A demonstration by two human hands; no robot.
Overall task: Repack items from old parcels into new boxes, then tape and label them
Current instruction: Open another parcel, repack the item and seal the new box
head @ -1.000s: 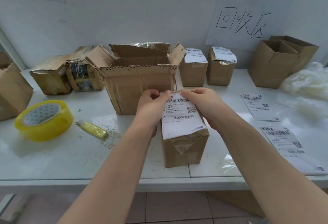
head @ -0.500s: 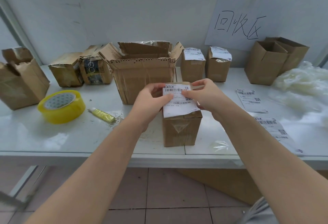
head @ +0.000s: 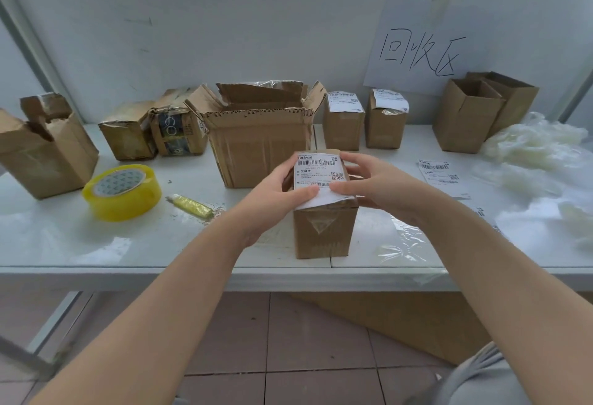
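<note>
A small taped cardboard box (head: 324, 234) stands near the table's front edge. A white shipping label (head: 317, 168) lies on its top, and its near end curls over the front edge. My left hand (head: 272, 192) cups the box's left side, thumb pressing the label's near edge. My right hand (head: 378, 186) wraps the right side, thumb on the label's near edge and index finger at the far top corner. Two labelled small boxes (head: 343, 122) (head: 385, 125) stand at the back.
A large open torn box (head: 256, 144) is just behind the small one. Yellow tape roll (head: 122, 192) and a small yellow cutter (head: 192, 206) lie to the left, old parcels (head: 150, 130) beyond them. Loose labels (head: 441, 176), empty boxes (head: 468, 115) and plastic filler (head: 536, 154) are on the right.
Both thumbs have slid from the label's far corners down to its near edge, flattening it on the box. The camera has pulled back and tilted up.
</note>
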